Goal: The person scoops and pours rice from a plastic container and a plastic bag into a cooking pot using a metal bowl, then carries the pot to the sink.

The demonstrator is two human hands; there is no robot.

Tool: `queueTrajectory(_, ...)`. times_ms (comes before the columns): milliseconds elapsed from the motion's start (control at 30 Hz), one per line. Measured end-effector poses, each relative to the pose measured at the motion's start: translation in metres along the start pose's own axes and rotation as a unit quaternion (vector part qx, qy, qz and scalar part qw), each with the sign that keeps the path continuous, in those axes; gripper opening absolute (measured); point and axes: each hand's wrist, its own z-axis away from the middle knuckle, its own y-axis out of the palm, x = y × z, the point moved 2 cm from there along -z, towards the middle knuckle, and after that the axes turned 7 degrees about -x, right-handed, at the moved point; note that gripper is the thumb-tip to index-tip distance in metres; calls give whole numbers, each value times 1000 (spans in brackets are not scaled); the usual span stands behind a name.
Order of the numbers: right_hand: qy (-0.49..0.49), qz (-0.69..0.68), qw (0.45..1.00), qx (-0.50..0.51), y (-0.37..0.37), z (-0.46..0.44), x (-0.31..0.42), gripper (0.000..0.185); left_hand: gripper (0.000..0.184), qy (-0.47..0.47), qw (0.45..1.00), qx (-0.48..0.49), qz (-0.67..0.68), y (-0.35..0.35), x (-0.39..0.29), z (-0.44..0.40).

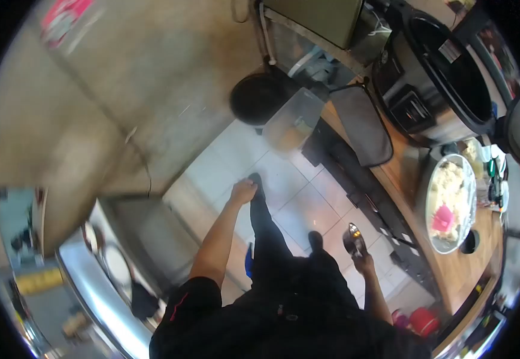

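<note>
Plainly held, shiny utensil (352,240), jutting forward from right grip (364,262)

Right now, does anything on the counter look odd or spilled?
I see no clear spill. A pink item lies on the pale food in the oval tray; its colour stands out, though it may be a utensil.

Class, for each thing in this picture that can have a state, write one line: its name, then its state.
Left hand: fingers curled, nothing visible held.
Right hand: gripping the metal utensil.
Metal utensil: held above the tiled floor.
Oval pan: uncovered, holding pale food.
Pink item: resting on the food.
Large cooker: standing on the counter; too dark to tell if lidded.
</note>
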Motion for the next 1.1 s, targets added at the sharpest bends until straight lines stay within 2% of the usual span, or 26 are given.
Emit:
queueTrajectory(33,36,-13,999,5,9,17,16,43,40,-25,999,39,6,-30,-11,-50)
queueTrajectory(67,71,-28,997,4,16,31,32,44,40,37,998,-50,-9,-14,11,-127)
queueTrajectory(100,32,-157,986,-40,27,54,48,44,41,101,985,-137,-16,6,30,-201)
queueTrajectory(133,91,-172,978,-79,19,83,102,41,46,123,983,-132,-16,7,25,-268)
queueTrajectory(167,174,-193,962,-83,51,106,100,38,53,133,984,-121,-10,15,16,-323)
queueTrajectory(200,98,-216,961,-146,84,130,88,37,56,103,992,-64,19,10,-3,-361)
queueTrajectory(233,172,-228,950,-123,100,153,95,38,60,79,996,-15,45,3,-27,-404)
queueTrajectory(267,245,-238,934,-102,115,175,103,40,64,144,986,-73,45,20,-36,-442)
queueTrajectory(300,381,-298,869,-105,113,191,139,42,69,208,968,-135,48,41,-43,-475)
queueTrajectory(367,443,-310,824,-168,116,208,199,46,67,238,961,-125,63,99,-46,-532)
queueTrajectory(400,442,-224,856,-148,122,221,211,39,65,260,953,-136,74,119,-45,-542)
queueTrajectory(433,456,-225,848,-149,123,222,236,39,65,268,953,-122,74,119,-47,-536)
queueTrajectory(500,372,-187,891,-180,129,224,284,31,52,147,982,16,-118,114,-37,-514)
queueTrajectory(533,349,-201,882,-244,148,232,290,31,43,132,988,-3,-76,122,-16,-504)
queueTrajectory(567,321,-198,893,-246,150,232,307,47,33,118,992,-27,-29,130,3,-497)
queueTrajectory(633,348,-171,883,-266,161,230,336,61,29,166,986,16,-7,129,24,-470)
queueTrajectory(667,352,-180,878,-271,163,222,349,61,27,184,982,31,-2,127,33,-456)
queueTrajectory(700,379,-222,859,-261,161,218,364,67,28,191,970,-23,147,124,36,-441)
queueTrajectory(733,407,-261,840,-247,158,219,377,73,28,188,935,-71,291,122,47,-421)
queueTrajectory(767,411,-252,834,-268,158,217,389,58,28,196,936,-66,285,120,58,-409)
queueTrajectory(833,355,-232,868,-257,235,243,339,37,28,195,936,-12,294,113,76,-401)
queueTrajectory(867,430,-347,801,-231,238,240,346,24,28,204,935,-14,289,117,89,-406)
queueTrajectory(900,371,-388,809,-239,217,229,364,26,26,198,941,-5,275,128,100,-419)
queueTrajectory(967,395,-435,771,-246,282,248,334,30,24,199,948,20,246,122,114,-410)
queueTrajectory(1033,361,-431,787,-253,326,246,311,34,24,94,944,100,299,89,94,-400)
queueTrajectory(1100,359,-473,748,-295,333,245,320,30,23,81,926,116,351,100,106,-403)
